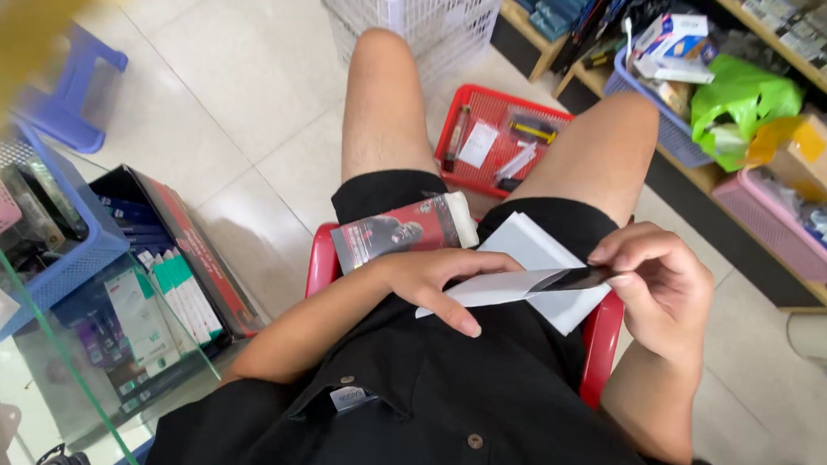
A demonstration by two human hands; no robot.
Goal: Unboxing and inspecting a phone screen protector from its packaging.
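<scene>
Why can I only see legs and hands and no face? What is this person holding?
The camera sits on the person's head and looks down, so you see what they see: their own lap. There is only this one picture. The person sits on a red chair in black clothes. The left hand holds a white paper sleeve. The right hand pinches a thin dark strip at the end of that sleeve. On the lap lie a red and black box and a white envelope. On the floor between the knees stands a red basket of small items.
</scene>
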